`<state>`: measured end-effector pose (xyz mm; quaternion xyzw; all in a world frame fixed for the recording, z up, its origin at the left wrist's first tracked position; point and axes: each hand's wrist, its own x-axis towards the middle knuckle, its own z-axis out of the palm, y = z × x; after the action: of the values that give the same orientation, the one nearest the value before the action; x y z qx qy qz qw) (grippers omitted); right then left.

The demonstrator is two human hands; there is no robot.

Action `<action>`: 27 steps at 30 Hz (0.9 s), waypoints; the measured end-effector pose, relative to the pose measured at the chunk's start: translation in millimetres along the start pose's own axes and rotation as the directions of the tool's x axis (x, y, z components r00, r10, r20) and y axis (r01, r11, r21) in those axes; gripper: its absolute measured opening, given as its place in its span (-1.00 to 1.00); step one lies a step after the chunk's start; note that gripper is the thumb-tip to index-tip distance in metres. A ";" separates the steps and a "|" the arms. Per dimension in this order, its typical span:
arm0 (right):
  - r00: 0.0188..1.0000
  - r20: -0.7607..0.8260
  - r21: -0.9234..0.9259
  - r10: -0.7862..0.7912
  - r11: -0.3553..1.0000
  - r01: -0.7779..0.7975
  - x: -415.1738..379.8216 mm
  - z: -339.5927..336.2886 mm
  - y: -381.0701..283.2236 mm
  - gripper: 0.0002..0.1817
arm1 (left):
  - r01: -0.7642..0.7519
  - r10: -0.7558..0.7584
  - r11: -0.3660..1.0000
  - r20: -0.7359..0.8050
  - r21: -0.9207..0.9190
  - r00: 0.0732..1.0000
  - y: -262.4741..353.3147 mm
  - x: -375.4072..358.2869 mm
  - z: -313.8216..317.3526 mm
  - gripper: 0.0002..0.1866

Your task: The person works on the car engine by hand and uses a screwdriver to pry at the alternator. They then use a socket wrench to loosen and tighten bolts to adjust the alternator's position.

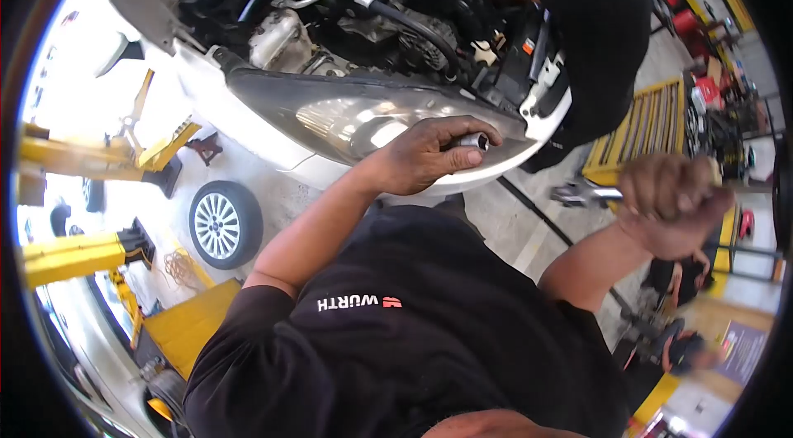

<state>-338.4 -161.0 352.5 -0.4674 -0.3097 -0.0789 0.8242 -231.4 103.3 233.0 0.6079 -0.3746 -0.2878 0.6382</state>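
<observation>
My left hand [423,156] is closed around a chrome socket [476,141], its round open end showing between thumb and curled fingers. It is over the clouded headlight [318,112] of a white car with its hood raised. Off to the right, my right hand [671,198] is raised in a fist around a ratchet [581,194]. The ratchet's metal head points left toward the car, apart from the socket. Motion blurs this hand slightly, and the fingers hide most of the handle.
Another person [591,21] in dark clothes reaches into the engine bay [372,25]. A wheel [219,225] lies on the floor at left, near yellow lift arms [78,258]. A yellow-edged grated stand [640,128] and red equipment [690,29] are at right.
</observation>
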 end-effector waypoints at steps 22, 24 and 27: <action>0.977 -0.129 0.073 -0.170 0.981 0.181 52.0 36.5 77.6 -0.44 | -0.030 0.034 0.998 -0.079 0.059 0.996 19.9 -19.3 -19.0 -0.55; 0.973 -0.129 0.052 -0.189 0.979 0.197 55.3 32.8 80.0 -0.44 | -0.039 0.069 0.975 -0.132 0.220 0.989 18.3 -11.7 -19.8 -0.58; 0.971 -0.141 0.013 -0.194 0.980 0.198 60.9 28.8 81.6 -0.45 | -0.186 0.258 0.914 -0.162 0.360 0.953 6.9 0.5 -21.7 -0.62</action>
<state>-268.3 -82.8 339.8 -0.4168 -0.2971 -0.1880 0.8382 -213.8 115.7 240.4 0.6886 -0.4175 -0.0795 0.5875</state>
